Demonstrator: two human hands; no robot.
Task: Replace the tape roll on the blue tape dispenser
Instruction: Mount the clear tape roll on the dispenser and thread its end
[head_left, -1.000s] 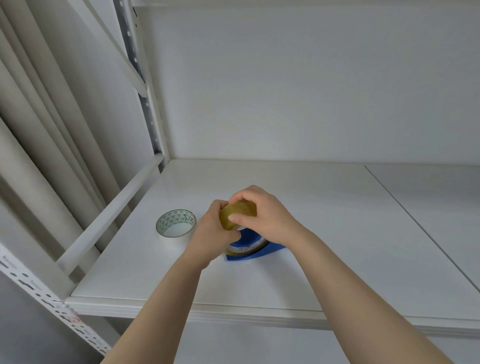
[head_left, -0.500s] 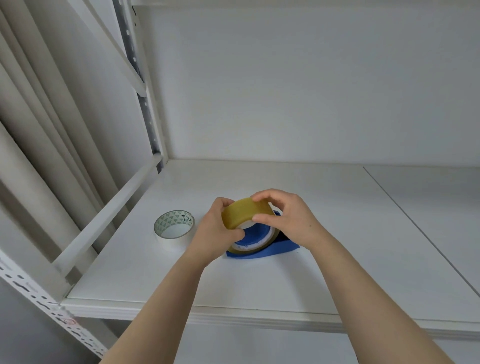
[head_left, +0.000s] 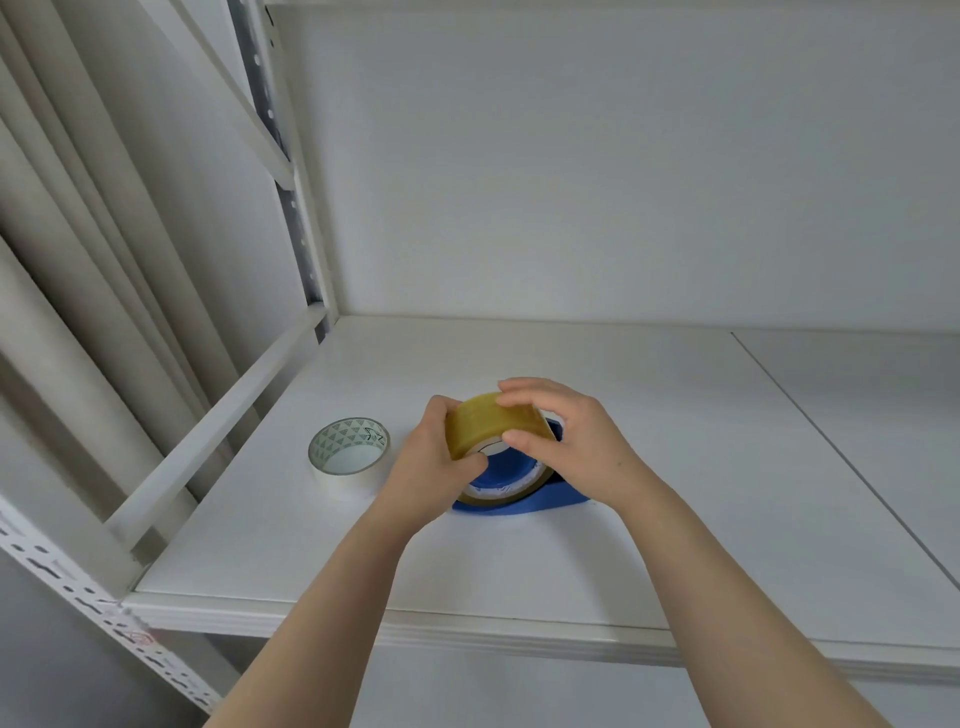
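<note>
A yellowish tape roll (head_left: 493, 423) sits tilted on the blue tape dispenser (head_left: 540, 501), which lies on the white shelf (head_left: 571, 561). My left hand (head_left: 434, 462) grips the roll's left side with the thumb at its core. My right hand (head_left: 571, 441) grips the roll from the top and right with its fingertips. Much of the dispenser is hidden behind the roll and my hands. A second, white tape roll (head_left: 349, 456) with a triangle-patterned core lies flat to the left, apart from my left hand.
The shelf's back wall (head_left: 623, 182) rises close behind. A white side rail (head_left: 218, 421) and a perforated upright (head_left: 280, 156) bound the left side. The shelf's front edge (head_left: 467, 626) runs below my forearms. A seam (head_left: 831, 441) splits the shelf at the right.
My right hand has shifted right and opened up around the roll, exposing the yellowish roll and more of the blue dispenser. The roll now stands more tilted on the dispenser.
</note>
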